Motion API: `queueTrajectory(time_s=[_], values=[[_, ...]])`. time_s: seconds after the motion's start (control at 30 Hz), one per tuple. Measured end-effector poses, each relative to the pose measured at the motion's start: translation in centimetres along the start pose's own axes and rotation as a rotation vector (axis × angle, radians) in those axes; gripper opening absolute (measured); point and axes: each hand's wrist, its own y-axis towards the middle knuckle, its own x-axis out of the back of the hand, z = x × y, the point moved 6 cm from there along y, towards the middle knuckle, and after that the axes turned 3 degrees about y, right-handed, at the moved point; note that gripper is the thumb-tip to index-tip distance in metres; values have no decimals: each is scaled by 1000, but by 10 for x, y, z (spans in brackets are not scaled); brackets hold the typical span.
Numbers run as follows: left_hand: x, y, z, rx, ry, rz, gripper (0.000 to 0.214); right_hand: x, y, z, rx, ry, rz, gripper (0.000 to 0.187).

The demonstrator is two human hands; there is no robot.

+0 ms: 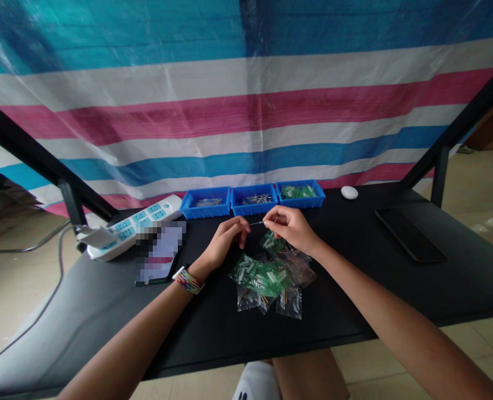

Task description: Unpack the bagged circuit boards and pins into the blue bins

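Observation:
A thin silvery metal pin [257,223] spans the gap between my two hands, above the black table. My left hand [228,236] pinches its left end between thumb and fingertips. At the other end, the thumb and forefinger of my right hand [288,226] close on it, hiding that tip. Just below lies a pile of small clear and green plastic bags [267,278] with white and brass-coloured pieces inside. Behind my hands, the middle blue bin [253,208] holds many loose metal pins like this one.
On either side of the middle bin stand a left blue bin [194,211] with clear bags and a right blue bin [310,203] with green bags. A power strip [146,222] and a phone [158,255] lie left; a dark phone [411,235] and white oval object [349,192] lie right.

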Motion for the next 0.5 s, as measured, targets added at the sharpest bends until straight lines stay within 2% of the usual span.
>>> queueTrajectory(time_s=[0.2,0.5], values=[[0,1,3,41,33,-23,40,0,0,-1,32,-24,11,19],[-3,-1,-5,8,45,-18,34,-2,1,-7,26,-17,20,18]])
